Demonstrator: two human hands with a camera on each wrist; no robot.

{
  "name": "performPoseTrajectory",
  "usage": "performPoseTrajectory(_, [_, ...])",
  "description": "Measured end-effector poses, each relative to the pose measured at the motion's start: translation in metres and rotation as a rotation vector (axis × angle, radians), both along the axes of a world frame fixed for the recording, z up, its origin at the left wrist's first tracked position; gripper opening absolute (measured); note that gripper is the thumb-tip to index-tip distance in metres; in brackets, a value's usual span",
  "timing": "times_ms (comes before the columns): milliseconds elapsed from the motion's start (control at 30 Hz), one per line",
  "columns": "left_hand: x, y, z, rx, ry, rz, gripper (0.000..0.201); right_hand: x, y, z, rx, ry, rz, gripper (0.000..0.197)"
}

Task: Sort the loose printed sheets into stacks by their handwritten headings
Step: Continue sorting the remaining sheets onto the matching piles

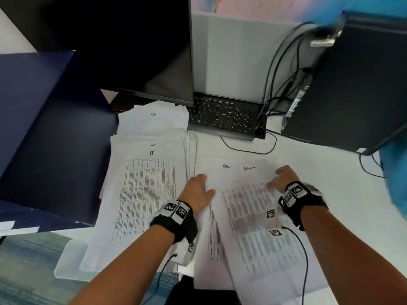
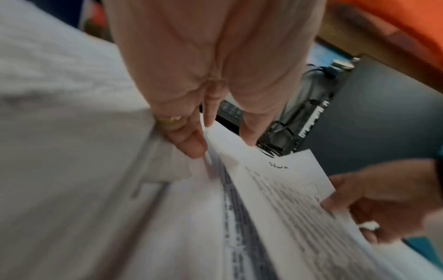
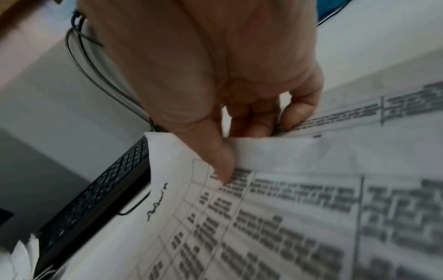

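A printed sheet headed "Admin" [image 1: 253, 216] [image 3: 263, 227] [image 2: 287, 199] is lifted and tilted over a second "Admin" sheet [image 1: 212, 238] lying flat on the white desk. My right hand [image 1: 279, 179] [image 3: 223, 163] pinches its upper right edge, thumb on top and fingers beneath. My left hand [image 1: 198, 190] [image 2: 191, 142] lies with fairly straight fingers against the left edge of these sheets. To the left sits a stack with a printed table on top [image 1: 147, 194]. Behind it is another stack with a short handwritten heading [image 1: 152, 119].
A black keyboard [image 1: 224, 115] and a dark monitor [image 1: 132, 40] stand behind the stacks. A computer tower [image 1: 352, 84] with cables [image 1: 248, 148] is at the back right. A dark blue box [image 1: 44, 128] fills the left side. A translucent plastic lid [image 1: 70, 260] lies at the near left.
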State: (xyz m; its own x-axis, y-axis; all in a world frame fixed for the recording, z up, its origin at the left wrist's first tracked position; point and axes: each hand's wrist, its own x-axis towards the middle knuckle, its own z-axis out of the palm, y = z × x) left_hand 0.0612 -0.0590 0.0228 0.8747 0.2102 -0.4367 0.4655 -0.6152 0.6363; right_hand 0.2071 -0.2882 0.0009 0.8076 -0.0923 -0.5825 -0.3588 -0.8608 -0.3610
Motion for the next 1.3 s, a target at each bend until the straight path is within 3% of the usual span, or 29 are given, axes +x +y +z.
performPoseTrajectory(100, [0.005, -0.007, -0.007, -0.107, -0.009, 0.152, 0.046, -0.003, -0.008, 0.003, 0.011, -0.041, 0.15, 0.01])
performPoseTrajectory(167, [0.009, -0.009, -0.01, -0.158, -0.003, 0.189, 0.044, -0.004, -0.012, 0.011, -0.033, -0.012, 0.241, 0.02])
performPoseTrajectory(267, [0.013, -0.009, -0.014, -0.184, 0.0, 0.217, 0.057, -0.004, -0.019, 0.018, -0.143, 0.068, 0.342, 0.016])
performPoseTrajectory(333, [0.016, -0.011, -0.017, -0.154, 0.006, 0.197, 0.052, -0.004, -0.027, 0.016, -0.216, 0.081, 0.323, 0.038])
performPoseTrajectory(400, [0.019, -0.014, -0.02, -0.109, 0.006, 0.167, 0.047, -0.005, -0.032, 0.018, -0.235, 0.089, 0.314, 0.043])
performPoseTrajectory(500, [0.028, -0.02, -0.024, -0.074, -0.001, 0.148, 0.05, -0.003, -0.036, 0.017, -0.192, 0.131, 0.317, 0.035])
performPoseTrajectory(567, [0.037, -0.026, -0.023, -0.07, 0.007, 0.133, 0.052, -0.001, -0.038, 0.016, -0.155, 0.147, 0.309, 0.013])
performPoseTrajectory(667, [0.051, -0.033, -0.022, -0.104, 0.023, 0.104, 0.052, -0.001, -0.04, 0.017, -0.106, 0.146, 0.251, 0.029])
performPoseTrajectory(800, [0.055, -0.039, -0.026, -0.187, -0.092, 0.067, 0.026, 0.003, -0.051, 0.012, -0.012, 0.125, 0.138, 0.018])
performPoseTrajectory(833, [0.053, -0.04, -0.026, -0.202, -0.134, 0.056, 0.018, 0.004, -0.055, 0.011, 0.047, 0.121, 0.063, 0.028])
performPoseTrajectory(867, [0.05, -0.041, -0.025, -0.212, -0.163, 0.048, 0.015, 0.006, -0.06, 0.008, 0.101, 0.111, 0.003, 0.049])
performPoseTrajectory(900, [0.047, -0.04, -0.027, -0.233, -0.187, 0.046, 0.015, 0.005, -0.062, 0.01, 0.131, 0.093, -0.02, 0.067])
performPoseTrajectory(933, [0.043, -0.038, -0.027, -0.269, -0.187, 0.055, 0.015, 0.004, -0.063, 0.011, 0.11, 0.052, 0.036, 0.071])
performPoseTrajectory(1033, [0.037, -0.027, -0.026, -0.346, -0.18, 0.082, 0.02, 0.002, -0.063, 0.017, 0.231, -0.022, 0.091, 0.027])
performPoseTrajectory(1100, [0.036, -0.021, -0.021, -0.33, -0.215, 0.124, 0.006, 0.0, -0.06, 0.018, 0.336, -0.013, 0.091, 0.022])
performPoseTrajectory(1133, [0.037, -0.018, -0.018, -0.306, -0.246, 0.167, 0.008, -0.001, -0.058, 0.017, 0.36, -0.006, 0.109, 0.021])
performPoseTrajectory(1233, [0.052, -0.002, -0.016, -0.105, -0.287, 0.288, 0.031, -0.005, -0.053, 0.016, 0.383, 0.015, 0.251, 0.009])
performPoseTrajectory(1300, [0.066, 0.01, -0.019, 0.142, -0.191, 0.163, 0.047, -0.005, -0.052, 0.015, 0.393, 0.009, 0.31, 0.012])
